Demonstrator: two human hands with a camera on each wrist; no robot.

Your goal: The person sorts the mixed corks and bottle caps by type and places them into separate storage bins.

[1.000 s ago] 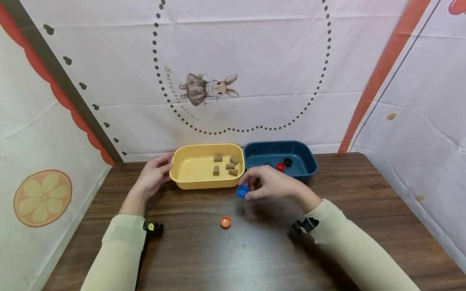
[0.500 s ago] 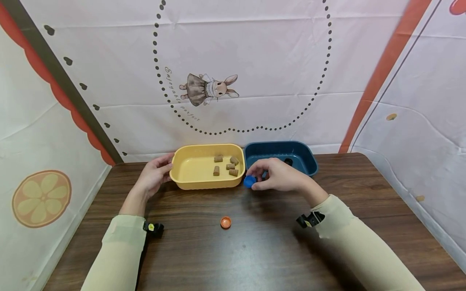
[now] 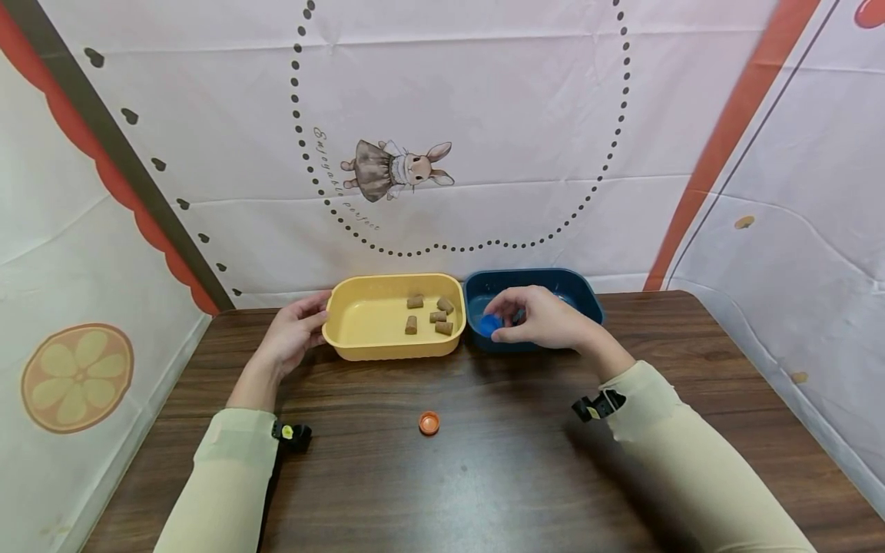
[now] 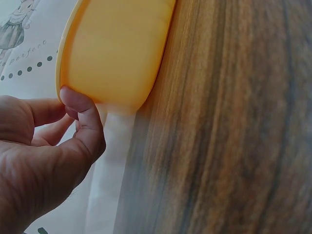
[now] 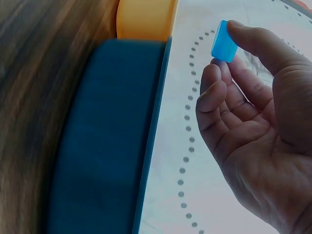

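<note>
In the head view my right hand [image 3: 546,319] holds a blue bottle cap [image 3: 490,326] over the left part of a dark blue bin [image 3: 532,278]. The right wrist view shows this cap [image 5: 224,43] pinched between thumb and fingertips. My left hand [image 3: 293,332] grips the left end of a yellow bin [image 3: 366,307]. Its thumb lies over the rim and the fingers are outside, as the left wrist view shows. Several brown corks [image 3: 411,326] lie in the right half of the yellow bin. The caps inside the blue bin are mostly hidden by my right hand.
An orange bottle cap [image 3: 429,422] lies on the brown wooden table [image 3: 373,476], in front of the bins. Both bins stand side by side at the back edge, close to a white printed cloth [image 3: 512,192]. The cloth rises on the left and right too.
My right hand has moved right and away from me with the blue cap, from in front of the bins to over the blue bin. The left hand has stayed on the yellow bin.
</note>
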